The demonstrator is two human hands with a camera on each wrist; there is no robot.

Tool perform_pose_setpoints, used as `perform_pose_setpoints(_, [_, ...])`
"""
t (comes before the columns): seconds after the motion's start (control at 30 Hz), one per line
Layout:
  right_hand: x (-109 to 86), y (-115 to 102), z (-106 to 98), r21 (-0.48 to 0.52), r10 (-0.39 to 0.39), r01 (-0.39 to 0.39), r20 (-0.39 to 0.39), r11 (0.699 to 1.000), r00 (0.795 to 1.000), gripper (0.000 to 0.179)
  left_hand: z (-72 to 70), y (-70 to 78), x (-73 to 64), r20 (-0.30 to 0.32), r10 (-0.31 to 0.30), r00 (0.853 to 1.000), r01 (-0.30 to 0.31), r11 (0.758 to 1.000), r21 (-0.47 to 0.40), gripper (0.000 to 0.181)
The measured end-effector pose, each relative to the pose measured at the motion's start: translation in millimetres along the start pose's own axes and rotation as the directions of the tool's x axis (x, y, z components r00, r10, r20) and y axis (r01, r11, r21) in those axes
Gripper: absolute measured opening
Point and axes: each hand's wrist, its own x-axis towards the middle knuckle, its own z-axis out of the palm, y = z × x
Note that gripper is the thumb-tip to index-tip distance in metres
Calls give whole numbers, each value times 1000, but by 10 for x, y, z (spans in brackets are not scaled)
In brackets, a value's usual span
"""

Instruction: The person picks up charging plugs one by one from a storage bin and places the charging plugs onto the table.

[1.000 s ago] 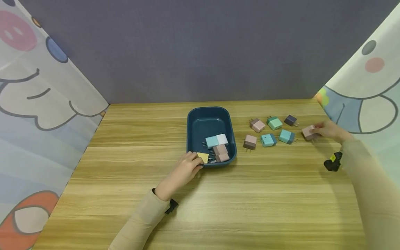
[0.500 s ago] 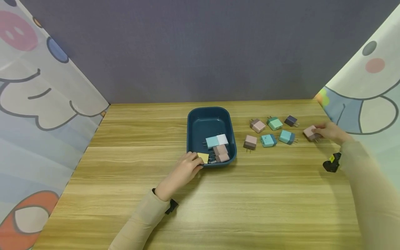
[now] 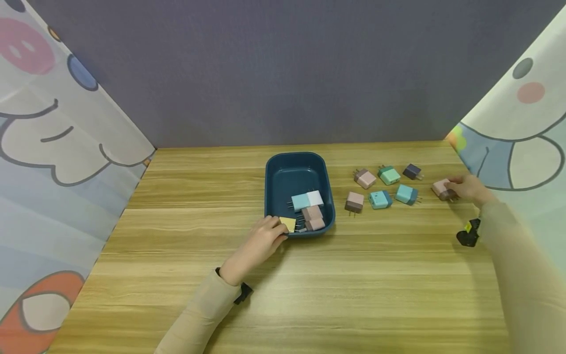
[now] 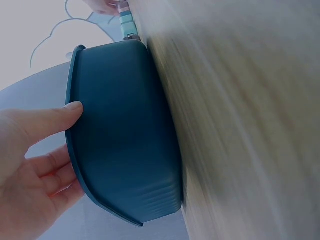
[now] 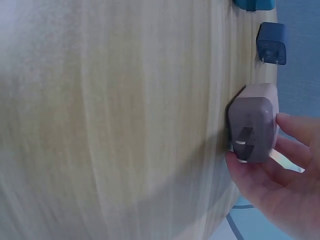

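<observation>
My left hand point(image 3: 261, 237) grips the near left edge of a dark blue plastic bin point(image 3: 270, 172). In the left wrist view its thumb presses the outer side of the bin wall point(image 4: 120, 125), with the other fingers behind the rim. At the far right of the table, my right hand point(image 3: 472, 189) holds a pink plug charger point(image 3: 440, 188) between thumb and fingers. Seen from the right wrist, the charger's brown end point(image 5: 250, 125) and two metal prongs face the camera, close over the wood. Inside the bin lie a yellow charger point(image 3: 287, 223), a light blue one point(image 3: 300, 201), a white one and pink ones.
Several chargers lie in two loose rows between bin and right hand: pink point(image 3: 354, 201), pink point(image 3: 364, 178), green point(image 3: 389, 175), blue point(image 3: 380, 198), blue point(image 3: 405, 193) and dark navy point(image 3: 412, 171). A grey panel point(image 3: 292, 73) stands along the table's back edge.
My right hand and the pink charger have shifted slightly to the right, the charger turning a little. The left hand and bin have stayed in place.
</observation>
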Motion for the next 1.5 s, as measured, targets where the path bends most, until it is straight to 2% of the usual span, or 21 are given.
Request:
perform_pose_setpoints(0.2, [-6, 28, 25, -19, -25, 24, -51, 1000, 998, 52, 0, 7, 7, -1, -2, 1000, 2, 1000, -8, 6])
perform_pose_setpoints(0.53, [-24, -81, -38, -136, -65, 54, -71, 989, 995, 48, 0, 2, 1, -6, -1, 1000, 1, 1000, -17, 6])
perform_pose_setpoints(0.77, [-23, -284, -82, -248, -97, 90, -17, 965, 995, 46, 0, 3, -2, -5, -4, 1000, 4, 1000, -19, 7])
perform_pose_setpoints(1.13, [-17, -600, -92, -312, -180, 176, 16, 934, 984, 45, 0, 5, -3, -8, -9, 1000, 9, 1000, -29, 6])
perform_pose_setpoints(1.5, [-42, -914, -90, -354, -200, 205, 50, 913, 979, 49, -11, 5, 3, -21, 4, 1000, -5, 1000, -25, 7])
